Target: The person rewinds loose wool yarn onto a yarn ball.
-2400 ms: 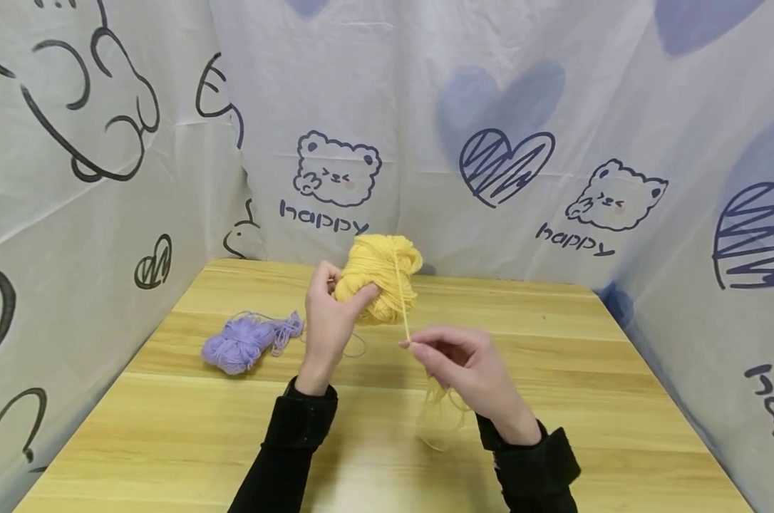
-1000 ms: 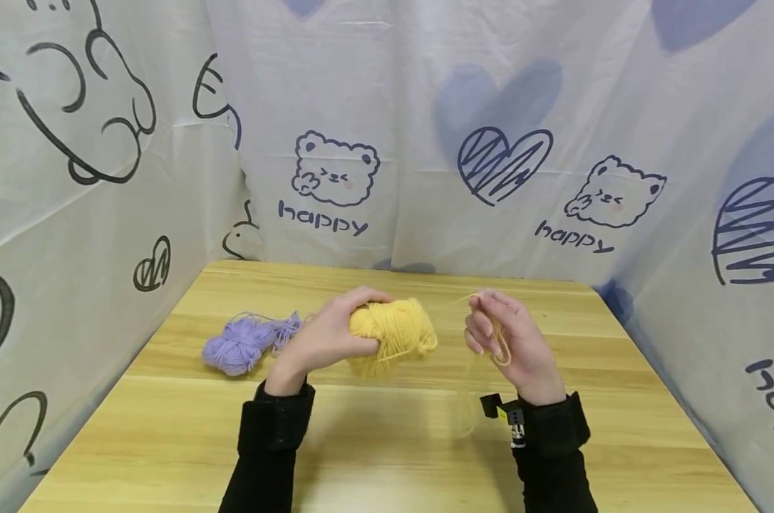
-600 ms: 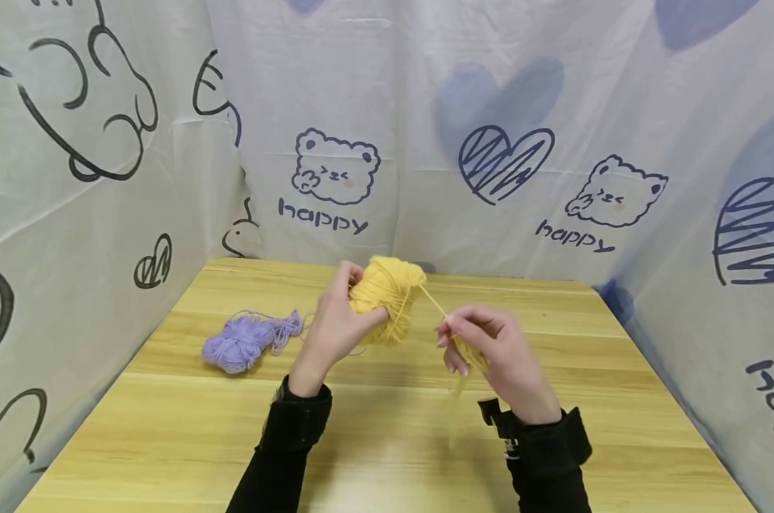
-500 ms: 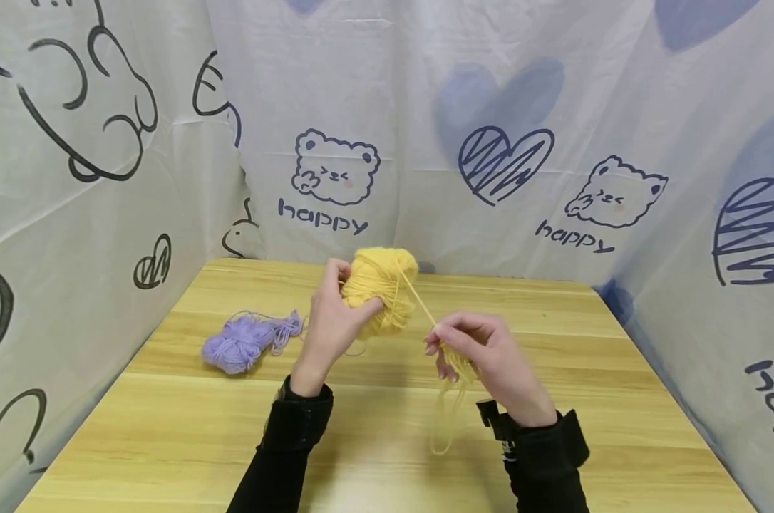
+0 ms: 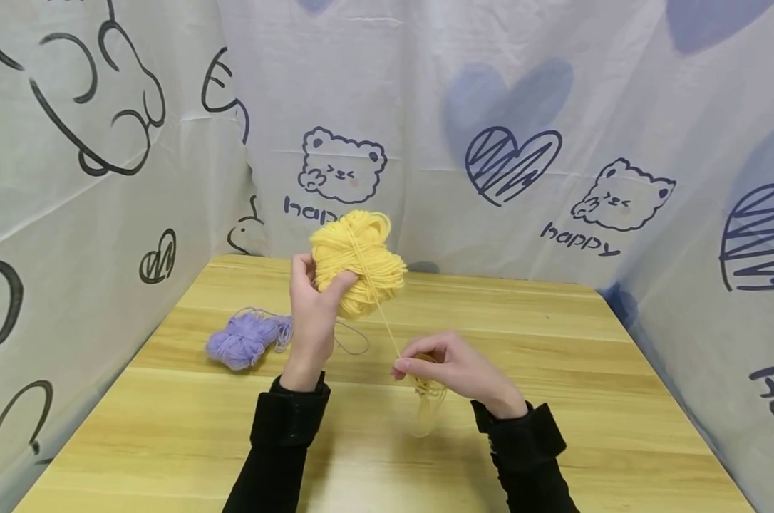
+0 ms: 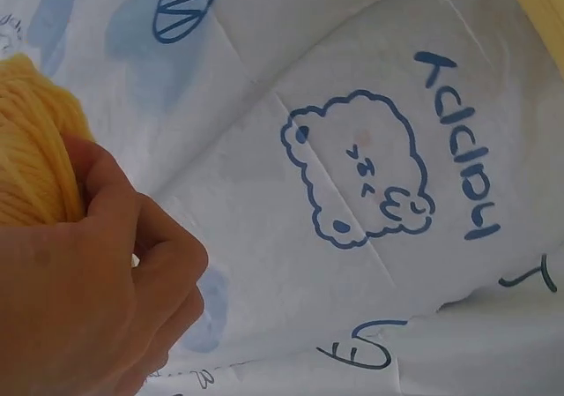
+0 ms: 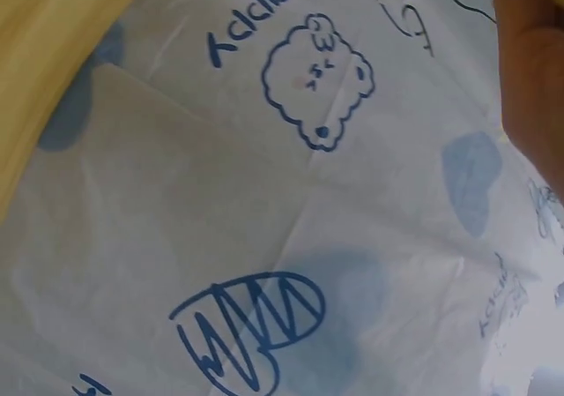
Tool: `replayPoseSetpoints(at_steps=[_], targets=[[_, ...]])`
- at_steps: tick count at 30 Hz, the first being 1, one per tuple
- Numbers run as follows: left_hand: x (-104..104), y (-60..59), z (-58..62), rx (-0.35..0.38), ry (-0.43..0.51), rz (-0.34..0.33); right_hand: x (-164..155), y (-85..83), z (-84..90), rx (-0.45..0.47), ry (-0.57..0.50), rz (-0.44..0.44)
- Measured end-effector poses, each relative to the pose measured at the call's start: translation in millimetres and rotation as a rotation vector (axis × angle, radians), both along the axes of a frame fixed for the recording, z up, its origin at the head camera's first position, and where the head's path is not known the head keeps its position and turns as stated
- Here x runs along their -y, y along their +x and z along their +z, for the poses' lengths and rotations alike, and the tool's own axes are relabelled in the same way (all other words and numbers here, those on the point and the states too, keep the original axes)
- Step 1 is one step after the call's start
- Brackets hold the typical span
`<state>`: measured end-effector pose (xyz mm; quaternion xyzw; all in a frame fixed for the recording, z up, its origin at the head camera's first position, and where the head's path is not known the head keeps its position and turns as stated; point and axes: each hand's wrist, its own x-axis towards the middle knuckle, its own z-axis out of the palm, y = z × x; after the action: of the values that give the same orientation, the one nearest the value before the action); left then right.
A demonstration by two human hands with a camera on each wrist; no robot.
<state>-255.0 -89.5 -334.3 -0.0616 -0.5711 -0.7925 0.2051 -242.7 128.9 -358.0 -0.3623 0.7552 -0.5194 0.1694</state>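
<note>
Two yarn balls: one yellow ball, one purple ball. One yellow strand. Two hands: left, right. One desk.

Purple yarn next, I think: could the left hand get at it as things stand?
Probably not yet: the left hand grips the yellow yarn ball. The purple yarn lies uncovered on the table beside it.

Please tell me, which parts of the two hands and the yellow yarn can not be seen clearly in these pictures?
- Left hand fingertips: head view, hidden behind the yellow yarn ball.
- Right hand: right wrist view, cut off by the edge.
- Yellow strand pinch: head view, too small.
- Loose yellow loops: head view, blurred.
- Ball: left wrist view, cut off by the edge.
</note>
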Motion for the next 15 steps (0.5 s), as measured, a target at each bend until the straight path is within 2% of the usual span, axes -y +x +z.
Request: replayPoseSetpoints(at_steps=[7, 10, 15], targets=[[1.9, 6.9, 7.1, -0.052, 0.125, -0.153, 3.2, -17.0, -17.3, 0.051, -0.001, 0.043], [4.7, 7.7, 8.8, -0.067, 0.153, -0.252, -2.1, -23.4, -21.7, 0.090, -0.056, 0.103], [12.7, 9.1, 9.5, -0.090, 0.172, -0.472, -19.8, -28.8, -20.2, 0.151, -0.219, 0.254]])
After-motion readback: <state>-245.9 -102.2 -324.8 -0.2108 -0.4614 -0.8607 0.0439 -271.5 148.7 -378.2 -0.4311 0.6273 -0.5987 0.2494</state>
